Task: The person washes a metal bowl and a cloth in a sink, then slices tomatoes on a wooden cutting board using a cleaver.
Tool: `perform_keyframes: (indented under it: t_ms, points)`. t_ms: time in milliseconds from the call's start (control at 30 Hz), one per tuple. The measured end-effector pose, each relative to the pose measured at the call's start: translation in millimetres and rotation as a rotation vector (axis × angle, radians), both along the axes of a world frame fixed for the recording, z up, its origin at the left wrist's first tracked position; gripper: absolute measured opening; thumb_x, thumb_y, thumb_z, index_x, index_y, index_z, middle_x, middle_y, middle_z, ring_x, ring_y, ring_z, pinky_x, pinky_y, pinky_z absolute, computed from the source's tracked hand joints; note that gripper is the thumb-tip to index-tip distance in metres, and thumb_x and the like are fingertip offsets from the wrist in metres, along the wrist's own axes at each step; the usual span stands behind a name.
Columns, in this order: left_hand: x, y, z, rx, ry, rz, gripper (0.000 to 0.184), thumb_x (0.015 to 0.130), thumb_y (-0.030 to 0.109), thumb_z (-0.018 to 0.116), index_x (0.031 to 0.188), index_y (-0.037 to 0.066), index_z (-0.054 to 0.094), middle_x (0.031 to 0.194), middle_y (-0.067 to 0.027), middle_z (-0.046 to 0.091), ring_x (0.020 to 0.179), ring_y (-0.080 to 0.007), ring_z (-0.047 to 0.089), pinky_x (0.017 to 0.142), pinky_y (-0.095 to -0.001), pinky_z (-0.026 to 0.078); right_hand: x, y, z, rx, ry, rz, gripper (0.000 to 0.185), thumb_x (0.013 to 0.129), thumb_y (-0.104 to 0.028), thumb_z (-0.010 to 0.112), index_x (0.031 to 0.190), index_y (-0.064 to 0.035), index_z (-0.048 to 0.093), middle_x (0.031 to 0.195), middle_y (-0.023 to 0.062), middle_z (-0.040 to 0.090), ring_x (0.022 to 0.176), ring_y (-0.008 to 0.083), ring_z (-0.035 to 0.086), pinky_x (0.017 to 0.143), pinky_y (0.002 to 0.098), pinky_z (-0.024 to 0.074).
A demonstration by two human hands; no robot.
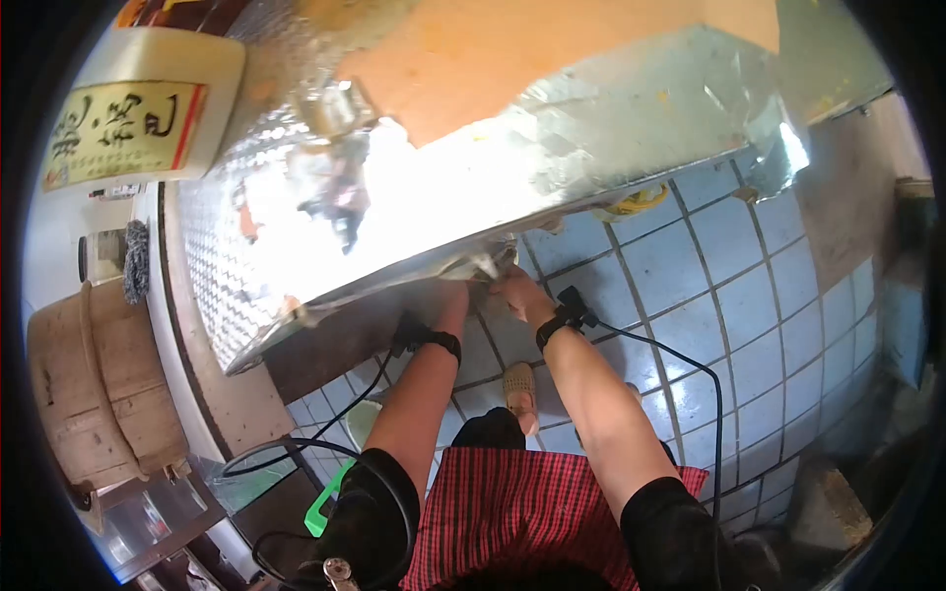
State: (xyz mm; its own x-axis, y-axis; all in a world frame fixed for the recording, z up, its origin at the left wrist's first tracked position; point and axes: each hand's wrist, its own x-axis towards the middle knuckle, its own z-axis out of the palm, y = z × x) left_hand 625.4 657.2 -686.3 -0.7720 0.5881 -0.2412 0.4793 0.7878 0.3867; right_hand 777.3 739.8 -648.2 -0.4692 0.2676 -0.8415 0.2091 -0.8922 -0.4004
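Observation:
A counter covered in shiny silver foil (pixel 552 148) stretches across the upper view, its front edge hanging in a crumpled flap. Just below that edge, my right hand (pixel 517 293) has its fingers closed at the loose, wrinkled part of the foil. Beside it my left hand (pixel 451 295) reaches under the counter's edge. The foil and shadow hide its fingers, so whether it grips anything is not visible. An orange-brown sheet (pixel 512 59) lies on top of the foil.
A pale container with a Chinese-character label (pixel 128 128) stands at upper left. Below it sits a wooden barrel (pixel 103 384). Blue floor tiles (pixel 660 276) lie under the counter. A green object (pixel 328 500) is near my left arm. Cables (pixel 690 360) run from both wrists.

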Motion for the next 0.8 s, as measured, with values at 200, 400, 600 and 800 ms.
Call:
perform_keyframes:
  t_ms: [200,400,600,800]
  points:
    - [-23,-24,12,-0.054,-0.196,-0.045,0.038,0.091,0.036,0.048,0.106,0.003,0.061,0.095,-0.0161,0.064,0.089,-0.0323,0.061,0.079,-0.0417,0.046,4,-3,-2,0.017,0.128,0.058,0.052,0.073,-0.007,0.064,0.123,-0.0081,0.048,0.108,0.0079,0.056,0.095,0.0212,0.052,0.066,0.0351,0.0406]
    - [-5,-10,-5,-0.02,-0.044,-0.016,0.036,0.09,0.036,0.05,0.103,0.004,0.061,0.087,-0.016,0.064,0.083,-0.0324,0.062,0.074,-0.0414,0.048,5,-6,-4,0.041,0.165,-0.011,0.045,0.074,-0.006,0.062,0.117,-0.0131,0.051,0.1,0.0086,0.058,0.083,0.0202,0.054,0.055,0.0316,0.0385]
    - [46,14,102,0.19,-0.674,0.272,0.059,0.092,0.053,0.042,0.127,0.006,0.048,0.122,-0.0158,0.056,0.111,-0.029,0.055,0.092,-0.0407,0.043,80,-17,59,-0.01,0.258,-0.143,0.055,0.069,0.0,0.058,0.122,-0.004,0.046,0.11,0.0085,0.056,0.099,0.0224,0.055,0.075,0.0363,0.0466]
    - [201,-7,277,0.013,-1.968,0.36,0.067,0.086,0.06,0.051,0.127,0.007,0.051,0.125,-0.0118,0.056,0.114,-0.0279,0.055,0.1,-0.0411,0.042,226,-81,239,-0.158,0.506,-0.561,0.061,0.072,0.004,0.055,0.131,-0.0021,0.04,0.118,0.0106,0.054,0.107,0.0228,0.056,0.092,0.0367,0.0474]
